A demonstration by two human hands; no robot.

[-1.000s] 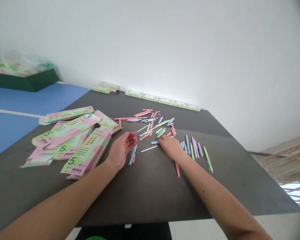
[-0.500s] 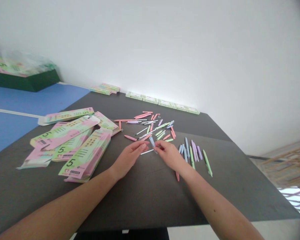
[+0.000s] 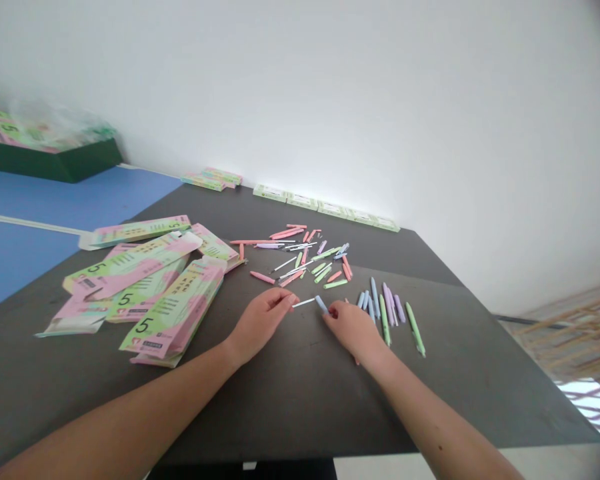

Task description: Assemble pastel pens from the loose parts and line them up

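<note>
My left hand (image 3: 269, 315) is closed, thumb and finger pinching the near end of a thin white pen refill (image 3: 304, 303). The refill points right, toward a short light-blue pen barrel piece (image 3: 321, 305). Closed around the lower end of that piece is my right hand (image 3: 349, 325), and the piece tilts up to the left. Beyond both hands lies a loose spread of pen parts: pink barrels (image 3: 286, 233), green pieces (image 3: 335, 284) and white refills. Just right of my right hand, blue, purple and green pens (image 3: 415, 328) lie side by side.
Flattened pink-and-green pen boxes (image 3: 173, 310) are heaped on the dark table (image 3: 290, 413) at left. Small green boxes (image 3: 333, 209) line the wall, with more boxes (image 3: 213, 179) at back left. A dark green bin (image 3: 55, 163) stands on the blue surface (image 3: 25, 250).
My left hand has moved slightly down and now pinches the white refill. My right hand has shifted right and down with the blue barrel piece, which now tilts more.
</note>
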